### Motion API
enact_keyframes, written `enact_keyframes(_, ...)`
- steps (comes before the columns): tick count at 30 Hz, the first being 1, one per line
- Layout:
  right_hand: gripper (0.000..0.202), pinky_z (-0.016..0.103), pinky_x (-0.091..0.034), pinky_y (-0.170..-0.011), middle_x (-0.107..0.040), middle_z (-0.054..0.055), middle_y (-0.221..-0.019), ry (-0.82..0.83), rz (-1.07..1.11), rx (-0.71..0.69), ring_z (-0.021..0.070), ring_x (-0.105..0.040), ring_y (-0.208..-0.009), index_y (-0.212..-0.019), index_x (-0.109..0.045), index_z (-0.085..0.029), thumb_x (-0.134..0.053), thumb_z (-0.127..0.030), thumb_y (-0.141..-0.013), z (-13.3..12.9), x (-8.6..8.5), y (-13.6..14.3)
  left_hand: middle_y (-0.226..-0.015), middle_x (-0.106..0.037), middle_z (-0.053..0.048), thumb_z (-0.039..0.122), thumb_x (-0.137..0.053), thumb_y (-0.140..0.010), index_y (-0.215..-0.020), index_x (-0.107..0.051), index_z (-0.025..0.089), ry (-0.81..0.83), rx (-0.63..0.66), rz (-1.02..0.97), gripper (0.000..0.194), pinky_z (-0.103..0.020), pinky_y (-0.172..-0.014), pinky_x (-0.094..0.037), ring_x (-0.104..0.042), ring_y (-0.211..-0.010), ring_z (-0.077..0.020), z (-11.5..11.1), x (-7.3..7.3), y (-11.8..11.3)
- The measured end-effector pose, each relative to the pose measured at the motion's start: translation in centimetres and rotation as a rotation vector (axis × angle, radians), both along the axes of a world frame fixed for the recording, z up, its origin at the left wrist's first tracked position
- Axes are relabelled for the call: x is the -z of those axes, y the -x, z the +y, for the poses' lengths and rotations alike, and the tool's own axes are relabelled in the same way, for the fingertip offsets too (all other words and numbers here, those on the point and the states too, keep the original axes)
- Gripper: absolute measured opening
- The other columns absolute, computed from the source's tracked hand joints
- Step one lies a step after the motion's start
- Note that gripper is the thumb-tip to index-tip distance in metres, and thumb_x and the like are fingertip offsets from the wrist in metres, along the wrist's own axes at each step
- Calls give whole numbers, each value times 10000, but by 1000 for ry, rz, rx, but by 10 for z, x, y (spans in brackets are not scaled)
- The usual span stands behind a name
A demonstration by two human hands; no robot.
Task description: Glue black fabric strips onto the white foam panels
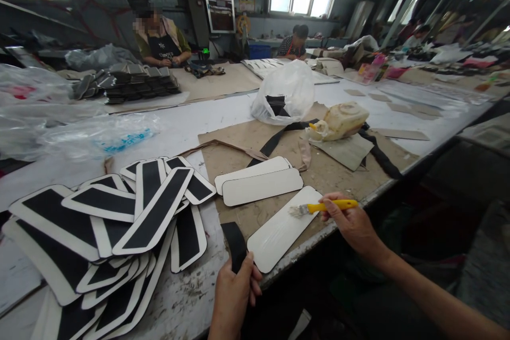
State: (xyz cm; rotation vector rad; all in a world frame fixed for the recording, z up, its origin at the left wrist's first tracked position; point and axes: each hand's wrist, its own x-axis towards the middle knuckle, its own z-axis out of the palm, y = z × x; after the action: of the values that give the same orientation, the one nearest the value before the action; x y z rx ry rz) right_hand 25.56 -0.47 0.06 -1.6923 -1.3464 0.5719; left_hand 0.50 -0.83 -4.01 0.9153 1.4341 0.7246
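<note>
My right hand (350, 223) grips a paintbrush (330, 205) by its yellow handle. The bristles rest on a white rounded panel (279, 228), where a wet, shiny streak shows. My left hand (236, 287) is closed on a black strip (235, 244) that stands up from between thumb and fingers, beside the panel's near left end. Its fingers are close to the panel's edge; whether they also hold it I cannot tell. Two similar white panels (263, 187), one overlapping the other, lie just beyond. To the left is a heap of white panels with black strips on them (155, 210).
Brown cardboard (255, 141) covers part of the white table. A yellowish plastic container (345, 119) and a white plastic bag (289, 90) with black pieces stand behind the panels. Clear plastic bags (79, 122) lie far left. A co-worker (163, 42) sits across the table.
</note>
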Motion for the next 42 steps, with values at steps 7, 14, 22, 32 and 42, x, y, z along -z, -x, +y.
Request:
enact_keyframes(7,131,338,-466,-779,-581,63,-862,-272,-408,-15,188,-593,-786,-885,-555,-191,-474,-293,-881,8,-3,-46,-320,-486,-5,547,-550,-708,-499,-533,141,-6,-33,17,457,-189,-343,-212,-351,-267,-63,-3,2,-1)
enact_keyframes(14,104,315,-470,-795,-586,51,-884,-207,-193,-328,177,-578,-847,-941,-556,-216,-468,-212,-885,-21,-4,6,-314,-487,-17,625,-554,-658,-480,-526,151,-3,-37,42,507,-204,-327,-207,-340,-253,-74,0,14,-1)
enact_keyframes(22,260,261,-454,-640,-547,13,-721,-44,97,-157,154,-543,-679,-816,-536,-209,-370,-378,-922,-27,-35,37,-460,-534,41,534,-588,-710,-791,-554,162,-48,-331,-114,382,-165,-362,-219,-349,-347,-51,-13,-29,-5)
enact_keyframes(32,288,263,-482,-530,-571,-16,-629,267,444,-766,133,-565,-528,-883,-514,-212,-427,-487,-875,3,-48,101,-521,-626,-49,637,-636,-621,-758,-596,137,-72,-257,-439,520,-222,-359,-355,-512,-360,-121,-30,-68,-22)
enact_keyframes(42,348,183,-316,-311,-442,-85,-495,304,628,-462,58,-384,-330,-697,-449,-212,-567,-532,-766,-11,-52,103,-566,-624,-61,685,-504,-700,-824,-585,110,-114,-62,-463,594,-241,-427,-439,-578,-442,-145,-52,-46,-49)
